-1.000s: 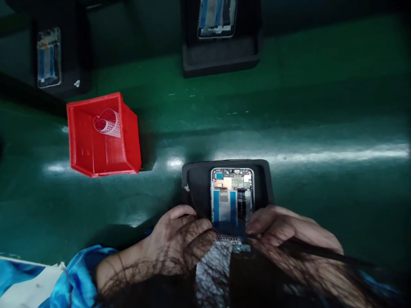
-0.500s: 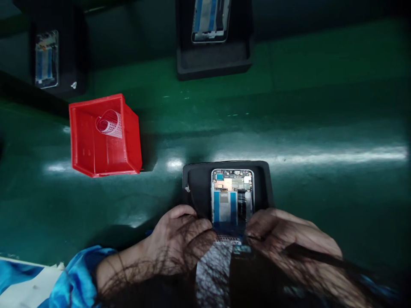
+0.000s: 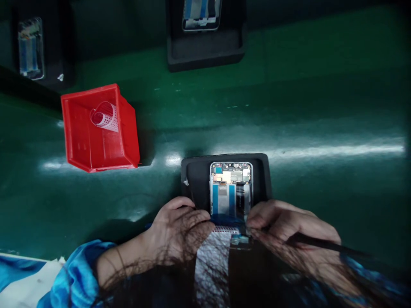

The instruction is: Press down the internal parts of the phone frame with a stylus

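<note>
at six o'clock of black tray (image 3: 195, 179): left hand (image 3: 178, 231) and right hand (image 3: 289, 226) both pinching open phone's (image 3: 231, 190) near edge; right also gripping thin dark tool (image 3: 321, 244). light, stiff, fragile; best held by frame edges.

Three phone frames (image 3: 231, 188), one red bin (image 3: 96, 128)

Square red plastic bin (image 3: 96, 132) holding white perforated dotted strip (image 3: 104, 116); dark green glossy bench surface (image 3: 321, 107); black foam tray (image 3: 195, 179); blue fabric sleeve (image 3: 73, 273).
</note>
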`<move>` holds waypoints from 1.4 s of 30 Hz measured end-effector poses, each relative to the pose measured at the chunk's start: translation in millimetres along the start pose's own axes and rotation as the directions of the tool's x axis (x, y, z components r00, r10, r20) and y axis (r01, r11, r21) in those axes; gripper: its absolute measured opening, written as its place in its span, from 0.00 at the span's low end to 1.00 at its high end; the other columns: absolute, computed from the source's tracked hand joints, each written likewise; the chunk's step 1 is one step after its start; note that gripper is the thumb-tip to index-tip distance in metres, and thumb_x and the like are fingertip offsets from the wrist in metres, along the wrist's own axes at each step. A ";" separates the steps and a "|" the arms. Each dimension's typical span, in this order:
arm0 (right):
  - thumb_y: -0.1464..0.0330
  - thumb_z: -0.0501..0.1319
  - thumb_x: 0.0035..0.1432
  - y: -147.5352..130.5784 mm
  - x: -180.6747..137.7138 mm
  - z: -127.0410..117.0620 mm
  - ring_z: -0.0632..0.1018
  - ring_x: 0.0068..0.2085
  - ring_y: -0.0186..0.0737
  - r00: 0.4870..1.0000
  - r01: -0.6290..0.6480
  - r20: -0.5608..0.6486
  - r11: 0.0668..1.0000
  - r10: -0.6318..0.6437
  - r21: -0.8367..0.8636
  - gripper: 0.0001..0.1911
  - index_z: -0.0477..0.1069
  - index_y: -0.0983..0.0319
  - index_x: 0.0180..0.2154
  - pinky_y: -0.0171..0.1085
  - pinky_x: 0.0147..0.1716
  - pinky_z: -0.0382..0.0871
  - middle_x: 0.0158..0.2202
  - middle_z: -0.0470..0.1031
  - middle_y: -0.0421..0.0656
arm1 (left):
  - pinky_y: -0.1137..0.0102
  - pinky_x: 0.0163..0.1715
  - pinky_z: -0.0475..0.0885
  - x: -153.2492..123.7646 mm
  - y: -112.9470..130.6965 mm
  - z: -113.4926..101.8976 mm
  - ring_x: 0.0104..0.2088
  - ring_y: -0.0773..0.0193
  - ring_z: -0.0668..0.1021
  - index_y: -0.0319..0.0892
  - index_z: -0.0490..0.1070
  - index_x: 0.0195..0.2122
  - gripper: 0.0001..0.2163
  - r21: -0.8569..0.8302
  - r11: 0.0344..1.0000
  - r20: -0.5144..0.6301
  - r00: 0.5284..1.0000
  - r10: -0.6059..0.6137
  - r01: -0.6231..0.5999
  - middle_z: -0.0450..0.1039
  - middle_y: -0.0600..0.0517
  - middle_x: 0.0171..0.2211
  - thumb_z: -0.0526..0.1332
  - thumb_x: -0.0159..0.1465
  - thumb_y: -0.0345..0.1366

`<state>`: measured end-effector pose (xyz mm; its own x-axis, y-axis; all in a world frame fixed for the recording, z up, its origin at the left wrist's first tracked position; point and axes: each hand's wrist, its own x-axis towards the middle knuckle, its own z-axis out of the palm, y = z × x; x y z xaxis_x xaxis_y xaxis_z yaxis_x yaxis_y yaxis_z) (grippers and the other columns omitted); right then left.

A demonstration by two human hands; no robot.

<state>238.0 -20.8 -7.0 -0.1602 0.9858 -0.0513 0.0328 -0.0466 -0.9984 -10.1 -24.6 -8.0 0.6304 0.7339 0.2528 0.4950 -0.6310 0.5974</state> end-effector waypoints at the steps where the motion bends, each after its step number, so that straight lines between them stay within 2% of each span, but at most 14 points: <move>1: 0.74 0.71 0.48 -0.2 0.6 -1.7 0.81 0.24 0.40 1.000 0.008 0.025 1.000 -0.008 0.012 0.11 0.73 0.56 0.20 0.38 0.22 0.80 0.24 0.80 0.38 | 0.67 0.42 0.77 0.6 0.1 -0.1 0.26 0.71 0.78 0.42 0.74 0.40 0.04 -0.001 1.000 -0.008 1.000 -0.002 0.002 0.81 0.58 0.36 0.59 0.69 0.30; 3: 0.77 0.70 0.48 0.3 1.5 -4.9 0.81 0.27 0.37 1.000 0.006 0.017 1.000 -0.007 0.025 0.11 0.73 0.56 0.23 0.36 0.26 0.81 0.27 0.80 0.37 | 0.67 0.42 0.77 1.3 0.5 -0.4 0.27 0.70 0.78 0.41 0.74 0.39 0.05 -0.003 1.000 -0.026 1.000 -0.009 0.009 0.82 0.57 0.36 0.59 0.69 0.29; 6: 0.78 0.69 0.49 2.4 3.2 -8.4 0.81 0.30 0.32 0.994 -0.038 -0.101 0.999 0.040 0.021 0.13 0.71 0.56 0.25 0.30 0.29 0.80 0.29 0.79 0.35 | 0.66 0.43 0.77 0.0 -0.1 0.0 0.29 0.69 0.80 0.41 0.75 0.40 0.06 -0.011 1.000 -0.033 0.999 -0.007 0.007 0.82 0.56 0.37 0.58 0.69 0.29; 9: 0.78 0.69 0.51 4.7 7.6 -9.8 0.80 0.30 0.28 0.974 -0.071 -0.214 0.997 0.070 0.006 0.13 0.70 0.57 0.26 0.26 0.29 0.79 0.30 0.79 0.34 | 0.66 0.44 0.78 -4.6 -3.6 2.3 0.31 0.69 0.82 0.41 0.76 0.41 0.08 -0.021 1.000 -0.018 1.000 -0.006 0.005 0.83 0.55 0.37 0.57 0.71 0.32; 16: 0.76 0.72 0.48 6.2 20.5 -7.4 0.81 0.30 0.30 0.926 -0.108 -0.366 0.994 0.089 -0.031 0.12 0.72 0.57 0.24 0.27 0.31 0.80 0.28 0.80 0.34 | 0.69 0.50 0.79 -15.5 -13.1 8.0 0.33 0.70 0.82 0.42 0.77 0.40 0.11 -0.086 0.996 0.014 1.000 -0.009 0.010 0.83 0.56 0.39 0.54 0.72 0.34; 20: 0.76 0.72 0.48 3.6 24.6 -3.7 0.81 0.28 0.30 0.909 -0.134 -0.402 0.991 0.113 -0.024 0.12 0.72 0.57 0.23 0.28 0.29 0.81 0.27 0.79 0.34 | 0.68 0.50 0.80 -15.8 -11.2 8.7 0.32 0.70 0.82 0.43 0.76 0.40 0.10 -0.112 0.993 0.014 0.999 -0.045 0.046 0.83 0.56 0.39 0.55 0.72 0.35; 26: 0.76 0.72 0.47 0.1 28.7 0.5 0.80 0.24 0.31 0.896 -0.142 -0.428 0.989 0.116 -0.029 0.13 0.71 0.59 0.22 0.29 0.24 0.80 0.26 0.79 0.35 | 0.68 0.46 0.81 -9.5 -6.3 6.7 0.31 0.71 0.83 0.42 0.76 0.44 0.08 -0.105 0.993 -0.047 0.997 -0.065 0.060 0.84 0.56 0.39 0.57 0.72 0.34; 31: 0.76 0.72 0.47 -3.1 27.5 2.8 0.81 0.26 0.31 0.884 -0.161 -0.449 0.986 0.128 -0.036 0.13 0.71 0.59 0.21 0.28 0.25 0.81 0.27 0.79 0.36 | 0.68 0.43 0.81 -6.2 -6.6 3.9 0.29 0.70 0.82 0.41 0.77 0.40 0.11 -0.067 0.997 -0.032 0.999 -0.027 0.025 0.84 0.55 0.37 0.55 0.72 0.32; 36: 0.77 0.72 0.47 -3.4 26.0 4.7 0.81 0.27 0.32 0.887 -0.150 -0.447 0.988 0.114 -0.045 0.13 0.71 0.60 0.21 0.29 0.25 0.82 0.27 0.79 0.36 | 0.67 0.45 0.80 -6.7 -8.1 3.5 0.29 0.69 0.82 0.42 0.77 0.40 0.11 -0.068 0.997 0.012 0.999 -0.032 0.033 0.84 0.56 0.37 0.55 0.72 0.33; 42: 0.76 0.72 0.49 0.9 24.5 5.2 0.81 0.29 0.31 0.897 -0.127 -0.435 0.988 0.077 -0.087 0.12 0.71 0.59 0.23 0.29 0.27 0.81 0.28 0.78 0.36 | 0.70 0.42 0.80 -0.3 -4.5 2.1 0.28 0.72 0.82 0.42 0.77 0.37 0.11 -0.053 0.998 -0.053 0.998 -0.045 0.043 0.84 0.57 0.34 0.55 0.73 0.32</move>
<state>229.1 2.5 -9.2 0.2884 0.9510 -0.1117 0.1386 -0.1568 -0.9778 -11.3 -22.5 -12.3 0.5748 0.7741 0.2654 0.4891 -0.5850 0.6470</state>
